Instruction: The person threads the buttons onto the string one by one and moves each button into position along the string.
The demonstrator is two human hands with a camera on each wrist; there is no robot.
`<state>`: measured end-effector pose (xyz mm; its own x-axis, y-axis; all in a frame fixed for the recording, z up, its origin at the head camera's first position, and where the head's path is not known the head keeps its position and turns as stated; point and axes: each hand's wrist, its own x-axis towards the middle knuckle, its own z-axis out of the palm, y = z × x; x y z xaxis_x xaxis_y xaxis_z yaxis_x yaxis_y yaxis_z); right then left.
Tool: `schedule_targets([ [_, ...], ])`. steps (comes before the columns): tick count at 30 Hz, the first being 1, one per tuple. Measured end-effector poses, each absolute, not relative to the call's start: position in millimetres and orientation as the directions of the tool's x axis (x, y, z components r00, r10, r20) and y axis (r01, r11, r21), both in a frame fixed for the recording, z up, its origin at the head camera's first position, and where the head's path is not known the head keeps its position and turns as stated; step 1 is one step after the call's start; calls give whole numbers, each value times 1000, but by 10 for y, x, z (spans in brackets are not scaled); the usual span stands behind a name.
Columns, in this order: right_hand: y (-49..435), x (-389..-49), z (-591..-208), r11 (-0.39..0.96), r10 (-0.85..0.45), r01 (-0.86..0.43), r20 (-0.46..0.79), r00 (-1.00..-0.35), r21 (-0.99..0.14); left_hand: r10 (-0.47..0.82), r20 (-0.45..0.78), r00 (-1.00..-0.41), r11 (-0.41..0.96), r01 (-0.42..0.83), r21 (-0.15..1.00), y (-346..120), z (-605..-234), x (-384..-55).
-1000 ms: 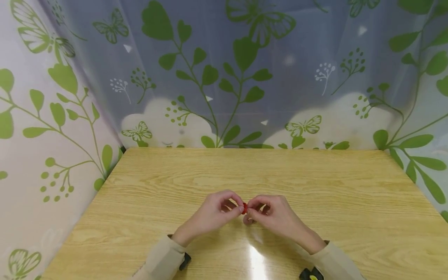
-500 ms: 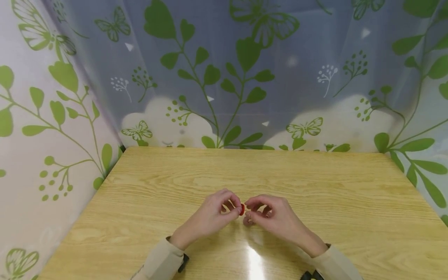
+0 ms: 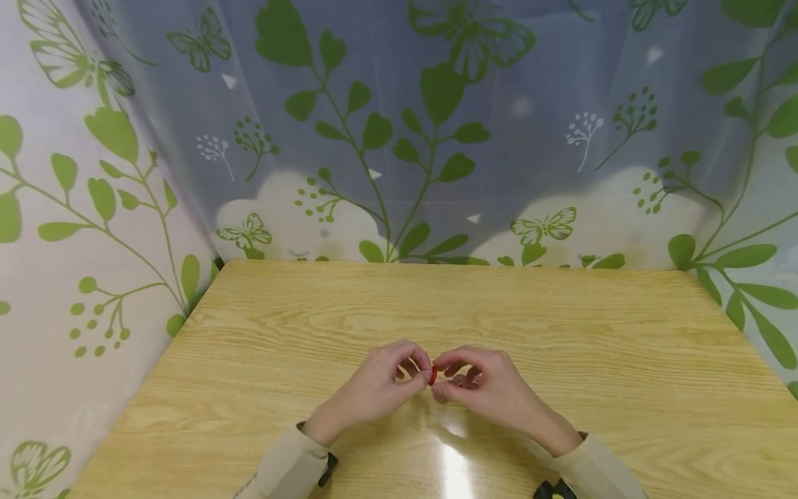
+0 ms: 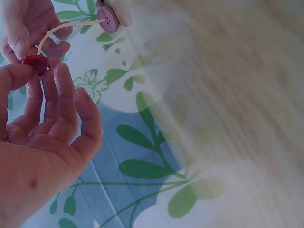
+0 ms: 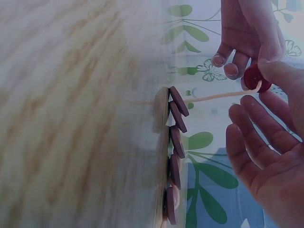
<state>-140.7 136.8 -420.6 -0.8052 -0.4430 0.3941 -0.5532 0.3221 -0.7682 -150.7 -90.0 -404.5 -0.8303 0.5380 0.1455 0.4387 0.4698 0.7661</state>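
Observation:
My left hand [image 3: 374, 380] pinches a red button [image 3: 433, 375] between thumb and index finger. A pale cord [image 4: 66, 23] runs from the red button to a brownish-pink button [image 4: 108, 20] in the left wrist view. In the right wrist view, several such buttons [image 5: 175, 171] lie overlapping in a row along the cord. My right hand [image 3: 492, 380] is beside the red button, thumb and index finger spread apart around its right side. Its thumb overlaps the red button in the right wrist view; whether it touches I cannot tell. The far cord end is hidden.
Both hands are over a wood-grain table [image 3: 312, 305]. A curtain [image 3: 548, 125] with green leaves and butterflies stands behind and at the sides. Black straps [image 3: 553, 489] show below the beige sleeves [image 3: 289, 461].
A second ago the fingers of both hands met at the red button. My right fingers then drew off and spread, and have since moved slightly back towards it. The left hand keeps its pinch.

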Motion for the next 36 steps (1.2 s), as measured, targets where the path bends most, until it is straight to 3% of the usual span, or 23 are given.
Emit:
schedule_targets([
  [36,1324,-1400,-4227,316,-495,-507,317,-809,-802,519,120,-846,465,398,791,-1047,-4013,-1501],
])
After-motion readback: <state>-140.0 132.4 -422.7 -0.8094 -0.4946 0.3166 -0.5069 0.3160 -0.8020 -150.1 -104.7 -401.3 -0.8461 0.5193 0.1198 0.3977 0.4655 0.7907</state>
